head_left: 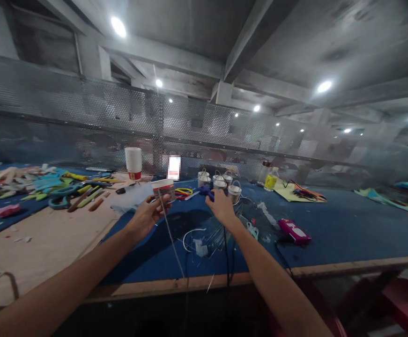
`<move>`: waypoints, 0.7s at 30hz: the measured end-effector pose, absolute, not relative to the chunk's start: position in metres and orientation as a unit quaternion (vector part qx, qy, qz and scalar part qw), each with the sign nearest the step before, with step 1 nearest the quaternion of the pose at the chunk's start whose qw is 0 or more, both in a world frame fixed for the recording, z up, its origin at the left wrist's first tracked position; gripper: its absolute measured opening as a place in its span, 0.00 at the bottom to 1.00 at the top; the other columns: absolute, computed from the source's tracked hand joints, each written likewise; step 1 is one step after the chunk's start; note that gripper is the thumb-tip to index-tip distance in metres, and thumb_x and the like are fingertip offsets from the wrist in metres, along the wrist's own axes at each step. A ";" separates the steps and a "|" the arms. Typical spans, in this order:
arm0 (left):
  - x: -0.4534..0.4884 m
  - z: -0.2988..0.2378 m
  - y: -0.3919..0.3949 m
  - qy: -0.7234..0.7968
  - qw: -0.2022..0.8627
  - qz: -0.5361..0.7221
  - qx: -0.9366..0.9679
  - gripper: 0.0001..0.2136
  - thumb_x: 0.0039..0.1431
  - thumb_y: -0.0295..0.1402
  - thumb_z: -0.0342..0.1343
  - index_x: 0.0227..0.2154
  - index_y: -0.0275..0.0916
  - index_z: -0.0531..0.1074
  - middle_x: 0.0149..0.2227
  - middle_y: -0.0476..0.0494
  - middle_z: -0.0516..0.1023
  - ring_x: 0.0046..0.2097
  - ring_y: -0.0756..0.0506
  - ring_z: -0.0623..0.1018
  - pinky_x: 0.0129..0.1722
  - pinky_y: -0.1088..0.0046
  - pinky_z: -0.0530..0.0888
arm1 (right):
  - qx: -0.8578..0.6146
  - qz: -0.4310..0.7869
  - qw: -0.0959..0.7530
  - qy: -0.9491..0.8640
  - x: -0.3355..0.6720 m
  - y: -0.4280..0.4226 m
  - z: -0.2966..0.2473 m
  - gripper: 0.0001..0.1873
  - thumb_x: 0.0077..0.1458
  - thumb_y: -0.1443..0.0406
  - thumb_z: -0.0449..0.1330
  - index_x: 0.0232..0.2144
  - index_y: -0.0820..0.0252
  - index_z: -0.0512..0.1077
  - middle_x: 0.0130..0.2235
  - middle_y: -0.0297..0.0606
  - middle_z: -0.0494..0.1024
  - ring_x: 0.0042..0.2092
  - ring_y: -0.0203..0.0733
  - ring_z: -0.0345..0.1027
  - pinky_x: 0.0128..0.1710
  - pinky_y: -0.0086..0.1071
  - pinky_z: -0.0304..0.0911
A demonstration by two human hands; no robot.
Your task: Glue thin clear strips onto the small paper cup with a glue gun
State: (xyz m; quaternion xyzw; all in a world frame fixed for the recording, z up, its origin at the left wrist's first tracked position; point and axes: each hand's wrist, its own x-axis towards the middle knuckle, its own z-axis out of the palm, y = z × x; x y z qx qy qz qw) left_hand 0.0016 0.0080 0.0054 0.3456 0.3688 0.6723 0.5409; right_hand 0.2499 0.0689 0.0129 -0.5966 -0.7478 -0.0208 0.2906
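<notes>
My left hand (pixel 151 214) is closed around a small paper cup (pixel 162 187) with a white rim and a red-brown printed band. A pale cord (pixel 171 236) runs from the cup down past the table's front edge. In my right hand (pixel 222 206) is a blue hot glue gun (pixel 206 191), its nozzle pointing left toward the cup; a black cable (pixel 226 255) hangs below that hand. The two hands are apart. Behind the glue gun stand several small white cups with cord handles (pixel 219 181).
A stack of paper cups (pixel 133 161) stands at the back left. Scissors (pixel 61 199) and coloured strips (pixel 45 180) lie left. On the blue tabletop (pixel 337 229) are a magenta packet (pixel 294 231), a yellow-labelled bottle (pixel 271 179) and glue strings (pixel 218 238). A mesh screen (pixel 189 121) rises behind.
</notes>
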 end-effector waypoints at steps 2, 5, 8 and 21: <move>0.002 0.005 0.008 0.366 0.536 0.679 0.343 0.17 0.49 0.25 0.76 0.40 0.39 0.76 0.36 0.47 0.84 0.32 0.50 0.82 0.30 0.78 0.78 | -0.565 0.047 0.379 -0.732 0.258 0.073 0.016 0.23 0.67 0.56 0.60 0.57 0.65 0.73 0.54 0.51 0.80 0.54 0.54 0.77 0.55 0.42 0.68; 0.004 0.005 0.009 0.375 0.533 0.679 0.338 0.16 0.50 0.24 0.75 0.39 0.37 0.76 0.35 0.45 0.84 0.32 0.50 0.83 0.31 0.78 0.78 | -0.481 0.157 0.483 -0.715 0.259 0.073 0.018 0.25 0.64 0.51 0.61 0.53 0.64 0.76 0.45 0.46 0.83 0.47 0.52 0.78 0.51 0.42 0.71; 0.006 0.003 0.011 0.392 0.528 0.676 0.332 0.16 0.48 0.24 0.76 0.37 0.36 0.77 0.33 0.44 0.84 0.32 0.48 0.84 0.31 0.77 0.78 | -0.405 0.261 0.517 -0.708 0.245 0.060 0.017 0.21 0.62 0.50 0.62 0.43 0.62 0.81 0.35 0.40 0.82 0.40 0.49 0.77 0.46 0.41 0.72; 0.005 -0.004 0.014 0.414 0.498 0.650 0.397 0.21 0.41 0.35 0.81 0.38 0.38 0.79 0.39 0.43 0.86 0.37 0.45 0.84 0.38 0.71 0.78 | -0.233 0.306 0.515 -0.766 0.219 0.017 0.009 0.19 0.61 0.51 0.69 0.43 0.60 0.82 0.40 0.39 0.83 0.44 0.47 0.75 0.47 0.38 0.73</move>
